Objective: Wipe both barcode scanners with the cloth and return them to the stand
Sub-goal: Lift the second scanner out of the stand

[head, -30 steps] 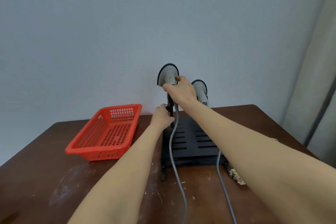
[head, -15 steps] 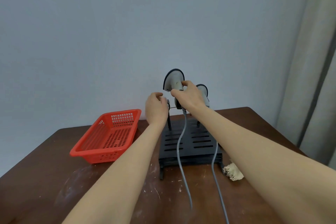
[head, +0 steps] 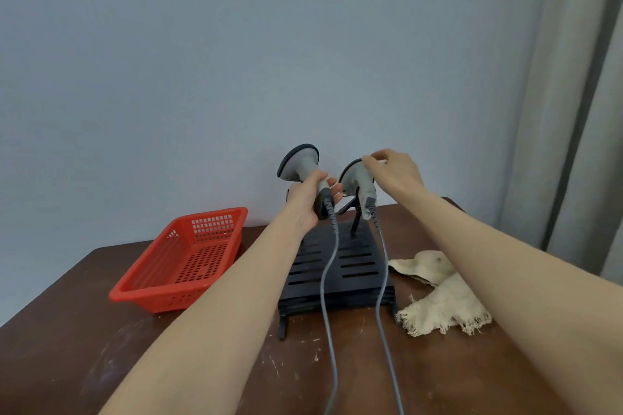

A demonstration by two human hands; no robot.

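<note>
Left scanner [head: 301, 168] now off the stand [head: 338, 263], up in the left hand [head: 308, 204], fingers wrapped round the handle, cable trailing down. Was in the right hand half a second ago, so handed over. Right scanner [head: 359, 180] seemingly seated on its post; right hand [head: 394, 172] at its head, fingertips pinching the rim. Looks like pulling both before wiping. Cloth [head: 441, 296] untouched on table [head: 84, 330], right of stand, more exposed than before. Red basket [head: 188, 259] left, unused.

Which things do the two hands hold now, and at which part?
The left hand grips the left scanner by its handle. The right hand touches the head of the right scanner; a firm grip cannot be told.
</note>
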